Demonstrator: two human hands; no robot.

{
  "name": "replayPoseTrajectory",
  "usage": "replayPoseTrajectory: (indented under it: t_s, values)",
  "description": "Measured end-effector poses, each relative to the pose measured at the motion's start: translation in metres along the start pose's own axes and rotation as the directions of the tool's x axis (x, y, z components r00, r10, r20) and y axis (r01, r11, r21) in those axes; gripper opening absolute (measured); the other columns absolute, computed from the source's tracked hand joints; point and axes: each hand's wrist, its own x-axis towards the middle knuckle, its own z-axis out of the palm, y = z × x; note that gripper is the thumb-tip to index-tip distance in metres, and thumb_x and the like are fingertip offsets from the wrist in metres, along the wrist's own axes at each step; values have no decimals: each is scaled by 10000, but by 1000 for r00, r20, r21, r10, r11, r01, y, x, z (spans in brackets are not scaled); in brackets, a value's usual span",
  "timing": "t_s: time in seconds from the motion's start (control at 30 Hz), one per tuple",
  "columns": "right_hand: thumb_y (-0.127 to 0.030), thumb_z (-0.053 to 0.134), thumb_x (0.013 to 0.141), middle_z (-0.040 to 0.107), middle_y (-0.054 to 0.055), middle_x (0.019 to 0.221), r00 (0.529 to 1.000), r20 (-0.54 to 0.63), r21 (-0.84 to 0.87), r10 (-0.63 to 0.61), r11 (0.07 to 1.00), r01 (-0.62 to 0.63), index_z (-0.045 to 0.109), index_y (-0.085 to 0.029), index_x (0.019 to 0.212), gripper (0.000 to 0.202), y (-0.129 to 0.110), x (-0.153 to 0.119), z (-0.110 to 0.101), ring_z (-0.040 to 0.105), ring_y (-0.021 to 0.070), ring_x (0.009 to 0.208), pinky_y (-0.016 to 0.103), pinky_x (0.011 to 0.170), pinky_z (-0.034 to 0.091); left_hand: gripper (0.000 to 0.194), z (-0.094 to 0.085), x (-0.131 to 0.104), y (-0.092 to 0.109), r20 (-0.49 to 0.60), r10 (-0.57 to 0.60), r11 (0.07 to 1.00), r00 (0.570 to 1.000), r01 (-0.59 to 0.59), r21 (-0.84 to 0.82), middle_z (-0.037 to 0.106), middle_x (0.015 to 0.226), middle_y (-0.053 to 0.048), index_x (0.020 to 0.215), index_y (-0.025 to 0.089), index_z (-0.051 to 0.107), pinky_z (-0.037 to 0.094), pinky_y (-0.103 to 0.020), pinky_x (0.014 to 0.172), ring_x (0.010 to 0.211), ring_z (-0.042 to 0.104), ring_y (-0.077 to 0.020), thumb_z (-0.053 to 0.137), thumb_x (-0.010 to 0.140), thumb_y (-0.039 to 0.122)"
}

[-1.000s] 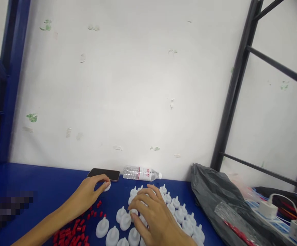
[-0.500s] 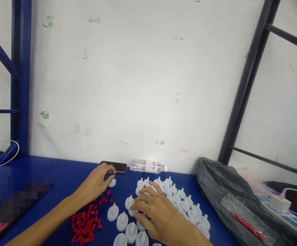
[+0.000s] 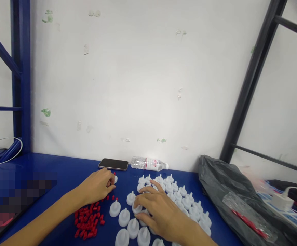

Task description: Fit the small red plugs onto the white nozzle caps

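On the left of the blue bench (image 3: pixel 61 167), the left hand (image 3: pixel 97 186) is curled around one small white cap (image 3: pixel 115 179), pinching it against the bench. Just under that hand lies a heap of tiny red plugs (image 3: pixel 88 222), close enough to grab. Behind the hand a phone (image 3: pixel 113 164) and a water bottle (image 3: pixel 149 164) lie flat by the wall, out of the way. The right hand (image 3: pixel 158 212) rests with fingers spread on a bunch of white caps (image 3: pixel 179 200); its fingertips press on one cap, but it is hard to tell if it grips it. The caps stand in rows, knobs up. On the right a dark plastic bag (image 3: pixel 222 191) crowds the caps.
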Motion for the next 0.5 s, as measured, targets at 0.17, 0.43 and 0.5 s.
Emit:
replayPoseTrajectory:
  t_s: [0.17, 0.43, 0.5]
  values:
    - [-237, 694, 959, 740, -48, 1032, 1000, -3, -24, -6, 1000, 6, 647, -302, 1084, 149, -1, 1, 1, 628, 165, 1166, 444, 1261, 188, 122, 3, -1, -2, 9, -23, 1000, 1000, 23, 8, 742, 815, -77, 787, 223, 708, 419, -334, 685, 814, 686, -283, 591, 819, 233]
    - [-265, 711, 959, 713, -34, 1076, 999, -12, -55, -29, 998, 29, 617, -301, 1149, 215, 2, 1, 3, 641, 172, 1124, 473, 1251, 224, 142, 0, -1, 5, -31, -13, 999, 999, 12, -46, 742, 876, -74, 842, 209, 689, 452, -345, 765, 873, 677, -262, 551, 850, 244]
    - [-251, 703, 962, 711, -20, 1105, 999, -16, -71, -40, 997, 39, 599, -303, 1229, 292, 3, 1, 4, 653, 180, 1112, 491, 1243, 253, 153, -4, 0, 11, -59, -13, 997, 998, 8, -72, 747, 899, -66, 858, 213, 692, 456, -348, 787, 890, 676, -257, 551, 863, 271]
